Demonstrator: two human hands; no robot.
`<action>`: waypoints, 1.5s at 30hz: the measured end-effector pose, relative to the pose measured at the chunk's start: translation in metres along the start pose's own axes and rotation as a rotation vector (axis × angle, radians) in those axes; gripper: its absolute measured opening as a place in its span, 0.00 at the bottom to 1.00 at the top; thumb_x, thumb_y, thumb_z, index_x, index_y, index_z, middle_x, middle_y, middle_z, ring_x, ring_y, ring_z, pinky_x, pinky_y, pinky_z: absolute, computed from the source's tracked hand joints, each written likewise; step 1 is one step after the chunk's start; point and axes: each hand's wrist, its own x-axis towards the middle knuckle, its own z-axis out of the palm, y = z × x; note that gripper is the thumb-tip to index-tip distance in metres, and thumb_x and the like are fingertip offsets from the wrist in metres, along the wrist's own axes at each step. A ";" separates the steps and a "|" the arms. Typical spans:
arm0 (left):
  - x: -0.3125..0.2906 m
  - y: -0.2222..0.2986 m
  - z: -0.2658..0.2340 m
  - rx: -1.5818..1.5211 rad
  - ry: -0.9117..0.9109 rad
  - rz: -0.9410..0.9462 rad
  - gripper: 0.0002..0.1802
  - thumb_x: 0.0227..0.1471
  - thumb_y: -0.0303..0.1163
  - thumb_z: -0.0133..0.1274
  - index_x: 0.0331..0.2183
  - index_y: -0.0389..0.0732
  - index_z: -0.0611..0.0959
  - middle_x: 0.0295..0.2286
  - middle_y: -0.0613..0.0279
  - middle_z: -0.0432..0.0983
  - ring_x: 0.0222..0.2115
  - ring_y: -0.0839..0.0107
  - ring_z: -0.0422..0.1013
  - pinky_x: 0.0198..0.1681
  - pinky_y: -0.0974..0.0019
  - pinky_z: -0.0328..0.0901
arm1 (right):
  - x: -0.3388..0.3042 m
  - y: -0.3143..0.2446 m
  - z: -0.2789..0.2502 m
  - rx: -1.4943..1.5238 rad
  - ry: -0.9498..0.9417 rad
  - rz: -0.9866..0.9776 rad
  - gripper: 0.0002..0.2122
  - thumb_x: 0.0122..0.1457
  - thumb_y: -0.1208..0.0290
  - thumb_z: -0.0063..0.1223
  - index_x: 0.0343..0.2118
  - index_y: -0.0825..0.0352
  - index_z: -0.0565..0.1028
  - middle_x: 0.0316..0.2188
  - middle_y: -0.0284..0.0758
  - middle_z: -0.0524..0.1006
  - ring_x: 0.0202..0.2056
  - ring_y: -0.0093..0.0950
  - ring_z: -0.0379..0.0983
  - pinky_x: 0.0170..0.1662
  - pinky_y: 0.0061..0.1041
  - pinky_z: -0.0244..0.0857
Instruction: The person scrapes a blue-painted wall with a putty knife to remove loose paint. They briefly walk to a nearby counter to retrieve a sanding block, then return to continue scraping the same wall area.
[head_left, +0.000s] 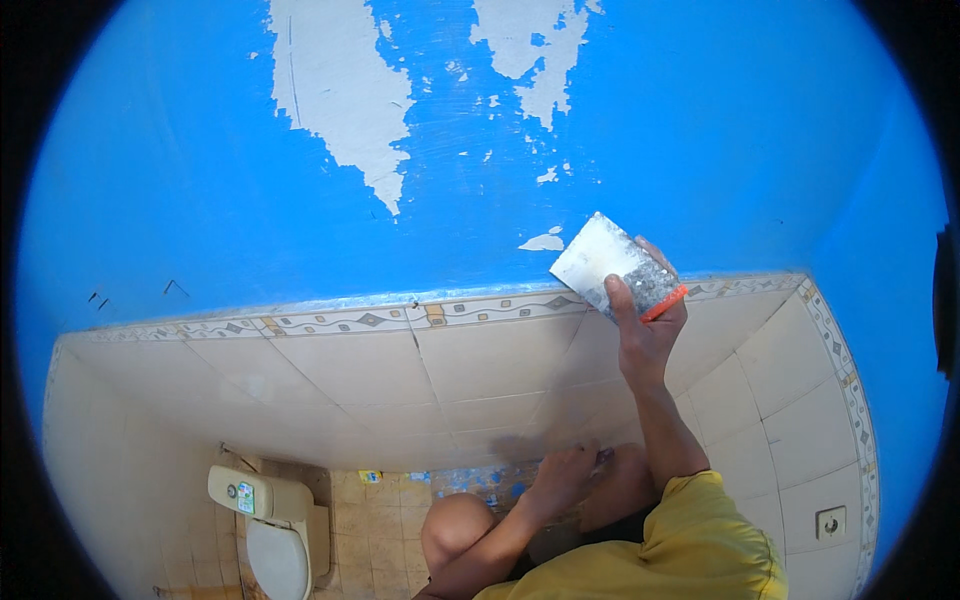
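My right hand [645, 335] is raised to the blue wall [700, 130], closed round a wide putty scraper [603, 262] with its thumb on the blade. White residue coats the blade, dark smudges mark its back part, and a red strip runs along the gripped end. The blade's far corner lies over the wall just right of a small bare patch [543, 242]; whether it touches cannot be told. Low down by my knee, my left hand [562, 480] is closed, and a small dark thing shows at its fingers, too small to name.
Larger peeled patches [345, 100] show higher on the wall. Below runs a patterned border [470, 312] above beige tiles. A toilet [278, 555] stands at lower left. Blue paint scraps [490, 485] and a yellow packet [370, 477] lie on the floor. A wall socket [830, 522] is at right.
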 end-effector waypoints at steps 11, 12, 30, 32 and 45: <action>0.003 -0.016 0.009 -0.076 -0.159 -0.069 0.25 0.53 0.43 0.49 0.46 0.35 0.70 0.34 0.44 0.76 0.34 0.47 0.74 0.35 0.49 0.68 | 0.010 0.010 0.024 0.081 0.037 -0.128 0.25 0.55 0.80 0.53 0.55 0.76 0.60 0.47 0.43 0.70 0.46 0.25 0.69 0.47 0.22 0.66; 0.003 -0.014 0.007 -0.055 -0.164 -0.083 0.24 0.53 0.43 0.49 0.46 0.36 0.70 0.34 0.44 0.76 0.34 0.47 0.74 0.35 0.49 0.68 | 0.012 0.014 0.017 0.074 0.047 -0.102 0.25 0.55 0.80 0.53 0.55 0.76 0.60 0.47 0.43 0.70 0.46 0.25 0.69 0.48 0.22 0.65; 0.002 -0.009 -0.003 -0.035 -0.223 -0.142 0.23 0.54 0.46 0.47 0.44 0.37 0.71 0.32 0.44 0.77 0.33 0.48 0.75 0.35 0.48 0.69 | 0.022 0.000 0.032 0.126 0.124 -0.093 0.24 0.55 0.80 0.50 0.55 0.74 0.59 0.45 0.45 0.68 0.37 0.25 0.73 0.28 0.20 0.74; 0.001 -0.009 0.000 -0.027 -0.179 -0.122 0.21 0.52 0.43 0.48 0.42 0.37 0.71 0.29 0.45 0.77 0.31 0.49 0.75 0.33 0.49 0.69 | 0.020 0.001 0.021 0.110 0.144 -0.084 0.24 0.55 0.81 0.49 0.55 0.74 0.58 0.44 0.45 0.68 0.36 0.26 0.74 0.25 0.19 0.75; 0.000 -0.012 -0.009 -0.032 -0.236 -0.135 0.24 0.53 0.46 0.49 0.43 0.36 0.71 0.34 0.44 0.76 0.35 0.46 0.73 0.36 0.47 0.68 | 0.034 -0.020 0.022 0.037 0.135 -0.090 0.22 0.58 0.78 0.47 0.55 0.73 0.58 0.41 0.44 0.71 0.32 0.26 0.75 0.23 0.19 0.73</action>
